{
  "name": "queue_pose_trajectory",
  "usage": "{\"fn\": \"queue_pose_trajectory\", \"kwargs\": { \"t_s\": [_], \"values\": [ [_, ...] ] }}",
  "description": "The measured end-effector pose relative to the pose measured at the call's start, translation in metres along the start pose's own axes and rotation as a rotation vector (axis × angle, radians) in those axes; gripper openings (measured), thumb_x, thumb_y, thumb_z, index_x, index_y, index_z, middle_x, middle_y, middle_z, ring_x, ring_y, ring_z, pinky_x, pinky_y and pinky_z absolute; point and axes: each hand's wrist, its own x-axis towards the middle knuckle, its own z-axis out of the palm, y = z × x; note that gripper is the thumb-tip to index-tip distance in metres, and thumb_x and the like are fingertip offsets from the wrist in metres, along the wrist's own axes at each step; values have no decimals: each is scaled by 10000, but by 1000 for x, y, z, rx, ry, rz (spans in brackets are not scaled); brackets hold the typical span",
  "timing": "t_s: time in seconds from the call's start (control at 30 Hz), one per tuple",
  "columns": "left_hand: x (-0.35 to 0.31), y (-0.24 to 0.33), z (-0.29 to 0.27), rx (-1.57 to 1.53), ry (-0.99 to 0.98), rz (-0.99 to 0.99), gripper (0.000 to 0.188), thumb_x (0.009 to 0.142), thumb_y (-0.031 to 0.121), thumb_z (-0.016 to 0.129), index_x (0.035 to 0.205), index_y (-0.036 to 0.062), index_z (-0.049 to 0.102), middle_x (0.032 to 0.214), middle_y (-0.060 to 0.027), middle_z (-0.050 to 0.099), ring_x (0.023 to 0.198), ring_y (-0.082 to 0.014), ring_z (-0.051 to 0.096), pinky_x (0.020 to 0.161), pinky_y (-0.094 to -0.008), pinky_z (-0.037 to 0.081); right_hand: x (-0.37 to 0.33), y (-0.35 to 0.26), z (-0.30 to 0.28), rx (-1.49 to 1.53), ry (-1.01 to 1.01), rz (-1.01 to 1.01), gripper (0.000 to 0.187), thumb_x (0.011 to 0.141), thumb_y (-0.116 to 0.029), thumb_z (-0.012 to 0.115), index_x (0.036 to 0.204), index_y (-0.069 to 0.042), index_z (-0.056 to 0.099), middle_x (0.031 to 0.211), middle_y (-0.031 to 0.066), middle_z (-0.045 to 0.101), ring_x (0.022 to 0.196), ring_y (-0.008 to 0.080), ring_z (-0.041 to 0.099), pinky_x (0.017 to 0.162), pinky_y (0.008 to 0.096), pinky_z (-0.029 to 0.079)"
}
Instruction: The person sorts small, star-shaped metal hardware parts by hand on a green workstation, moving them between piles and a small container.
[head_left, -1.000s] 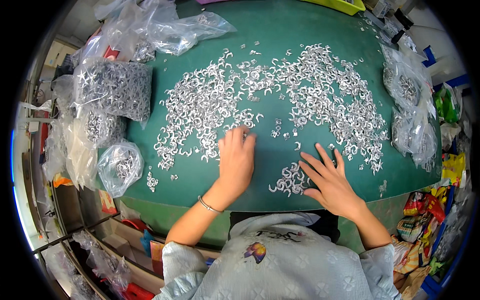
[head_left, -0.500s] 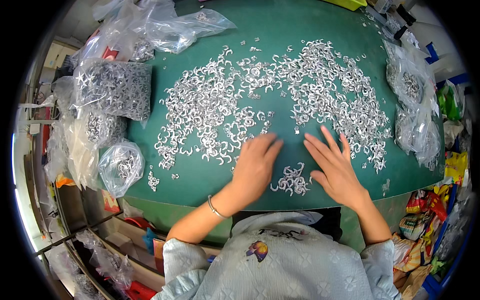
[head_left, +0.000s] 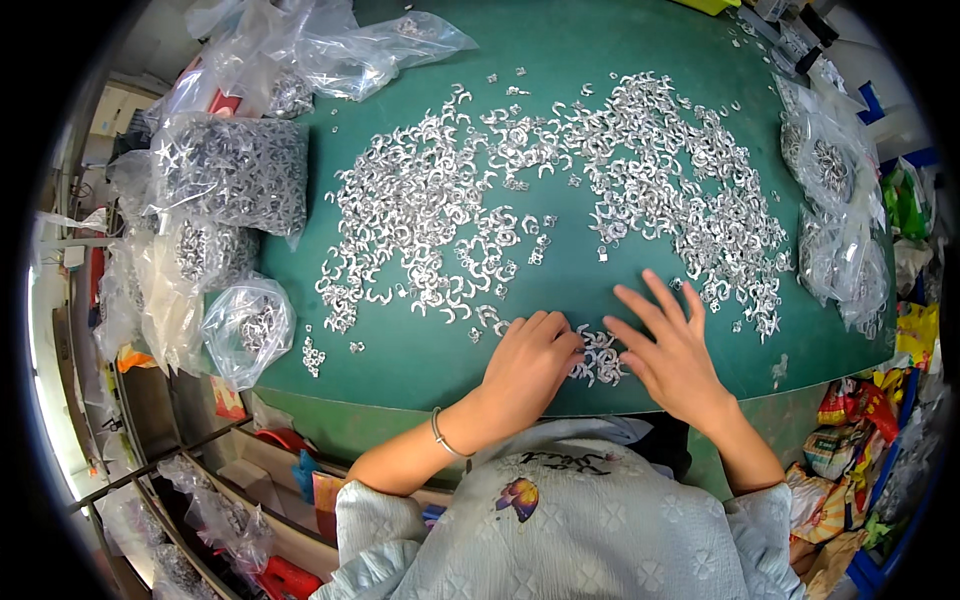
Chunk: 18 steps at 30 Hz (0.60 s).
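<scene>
Small silvery crescent-shaped metal pieces lie over the green table in a left heap and a right heap. A smaller pile of the crescent pieces sits near the front edge, between my hands. My left hand, with a bangle on its wrist, is at this pile's left side. Its fingers are curled together; what they hold, if anything, is hidden. On the pile's right side, my right hand has its fingers spread, the tips just at the pile's edge. I see nothing in it.
Clear bags of metal pieces stand along the left: a large full bag and a small open bag. More bags lie at the right edge. A tiny cluster of metal bits is near the small bag. Drawers are below left.
My left hand has drawn back toward me, from the left heap's edge to the small pile, and its fingers have curled. My right hand stays spread and has barely moved.
</scene>
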Motion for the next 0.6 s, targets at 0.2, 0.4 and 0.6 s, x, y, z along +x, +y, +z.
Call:
{"fn": "queue_pose_trajectory", "kwargs": {
  "t_s": [0.2,0.4,0.6],
  "values": [
    [5,-2,1,-106,-16,-96,118,767,-1,663,873,-1,611,890,-134,567,818,-332,573,714,-410,477,-8,8,5,55,138,70,351,817,-126,675,1161,-74,627,1369,110,469,1357,331,339,1086,574,182],
    [3,3,1,-171,29,-162,162,765,-43,656,915,-3,612,896,-120,601,759,-261,613,665,-347,497,-13,9,10,96,189,83,326,814,-111,676,1134,-58,637,1328,120,499,1331,335,376,1077,560,201],
    [7,-24,-29,-903,-44,-448,155,829,13,663,981,9,634,864,-18,640,841,-116,626,735,-271,514,-14,11,11,139,223,76,305,805,-107,680,1104,-55,647,1286,124,519,1302,338,403,1068,545,222]
  ]
}}
